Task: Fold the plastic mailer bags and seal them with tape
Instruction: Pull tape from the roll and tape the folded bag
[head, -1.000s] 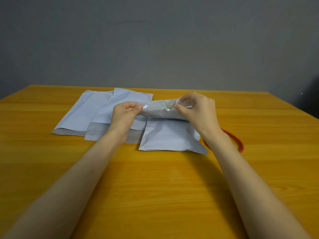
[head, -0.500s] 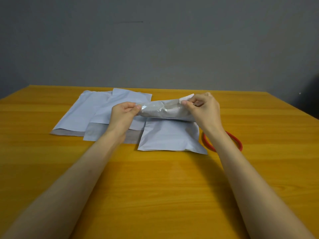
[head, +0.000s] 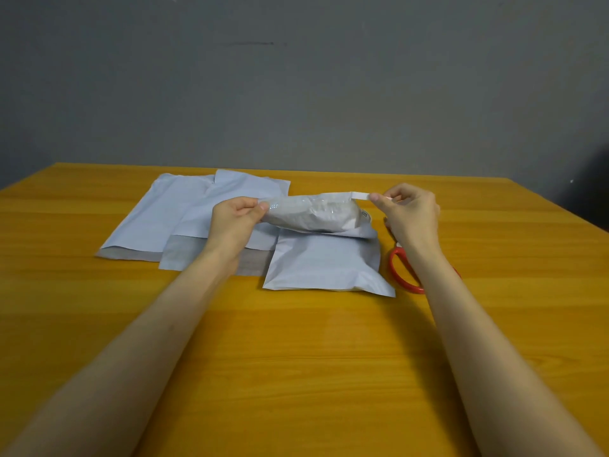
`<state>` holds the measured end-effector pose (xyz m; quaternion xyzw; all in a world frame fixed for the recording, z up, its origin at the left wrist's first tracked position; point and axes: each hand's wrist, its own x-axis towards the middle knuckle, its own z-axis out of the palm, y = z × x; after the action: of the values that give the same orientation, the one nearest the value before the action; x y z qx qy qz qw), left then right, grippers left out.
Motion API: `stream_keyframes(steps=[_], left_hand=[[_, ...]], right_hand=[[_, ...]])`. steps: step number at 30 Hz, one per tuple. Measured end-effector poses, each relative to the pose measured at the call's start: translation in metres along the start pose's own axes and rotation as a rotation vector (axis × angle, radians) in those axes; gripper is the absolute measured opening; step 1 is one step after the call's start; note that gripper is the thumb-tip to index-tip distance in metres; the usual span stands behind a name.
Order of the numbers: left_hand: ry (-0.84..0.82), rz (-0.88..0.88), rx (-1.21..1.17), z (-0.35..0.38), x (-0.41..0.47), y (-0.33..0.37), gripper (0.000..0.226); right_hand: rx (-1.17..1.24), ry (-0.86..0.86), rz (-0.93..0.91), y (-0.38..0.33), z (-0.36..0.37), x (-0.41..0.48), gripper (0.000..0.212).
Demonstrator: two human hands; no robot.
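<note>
Toward far middle of table (head: 296, 357): mailer bag (head: 323, 262), flap (head: 309, 212) raised, pinched at left end by left hand (head: 235, 216); white strip (head: 361, 195), probably adhesive liner, pinched in right hand (head: 412, 212). Sealing step; next, stripping liner, pressing flap down.

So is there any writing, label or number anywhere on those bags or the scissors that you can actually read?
No text is readable.
Small dark print at the right end of the grey folded mailer flap, which the left hand grips: too blurred to read.
The thin white strip the right hand pinches, flat white plastic mailer bags, red-handled scissors: no writing visible.
</note>
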<state>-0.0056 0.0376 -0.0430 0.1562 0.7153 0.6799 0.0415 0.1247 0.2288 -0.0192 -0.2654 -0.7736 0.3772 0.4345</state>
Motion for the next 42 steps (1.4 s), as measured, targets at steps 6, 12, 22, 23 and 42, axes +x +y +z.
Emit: stream_keyframes(steps=[6, 12, 22, 23, 42], left_hand=[[0.004, 0.002, 0.006, 0.0, 0.0, -0.001, 0.021], [0.008, 0.02, 0.011, 0.001, -0.001, -0.001, 0.019], [0.018, 0.045, 0.006, 0.0, -0.001, -0.001, 0.021], [0.016, 0.044, 0.004, 0.0, -0.001, -0.001, 0.021], [-0.181, 0.051, -0.056, -0.012, -0.004, 0.001, 0.022]], right_hand=[[-0.001, 0.036, 0.067, 0.004, -0.003, 0.003, 0.021], [0.036, 0.059, 0.129, 0.007, -0.008, 0.004, 0.015], [0.144, 0.145, 0.219, 0.017, -0.015, 0.009, 0.006], [0.151, 0.149, 0.229, 0.018, -0.015, 0.009, 0.005], [0.431, 0.109, 0.393, 0.015, -0.043, -0.003, 0.014]])
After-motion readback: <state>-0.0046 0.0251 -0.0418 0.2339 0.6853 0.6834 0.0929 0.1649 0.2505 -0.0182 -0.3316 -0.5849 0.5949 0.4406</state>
